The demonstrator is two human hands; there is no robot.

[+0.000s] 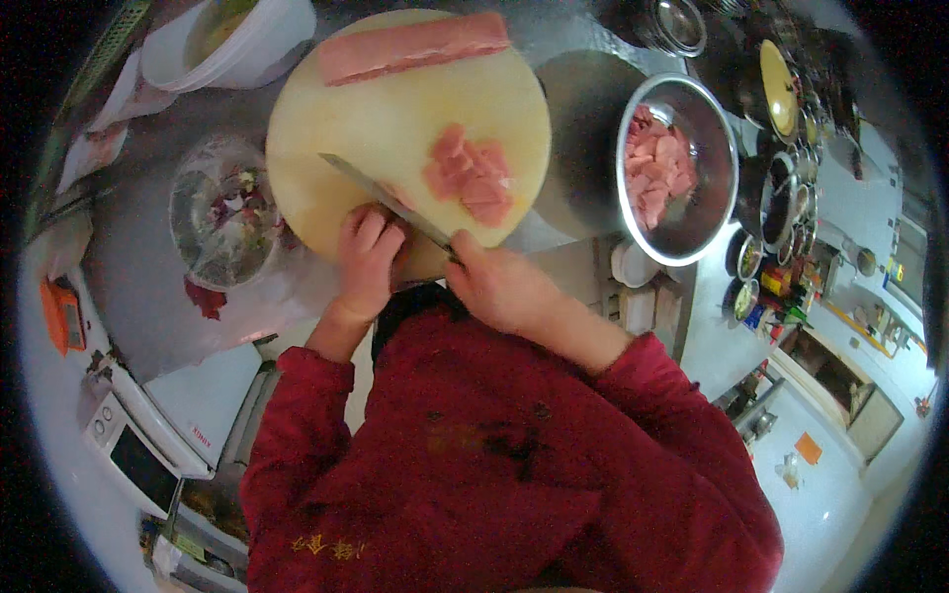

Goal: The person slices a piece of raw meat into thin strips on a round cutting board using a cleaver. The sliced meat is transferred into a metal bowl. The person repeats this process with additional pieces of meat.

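My right hand (500, 285) grips the handle of a kitchen knife (393, 200), its blade slanting up and left over a round pale cutting board (356, 118). Close to the blade, on the board's near edge, my left hand (371, 252) has its fingers curled down; what lies beneath them is mostly hidden. A small piece of raw meat shows just beyond the blade. Right of it lies a pile of sliced raw meat (471, 174). Across the board's far side stretches a long block of raw meat (415, 48).
A steel bowl (678, 252) with cut meat stands right of the board. To the left are a clear plastic-like container (189, 215) with scraps and a white tub (274, 44). Several pans and small bowls line the far right. An orange device (63, 315) sits at far left.
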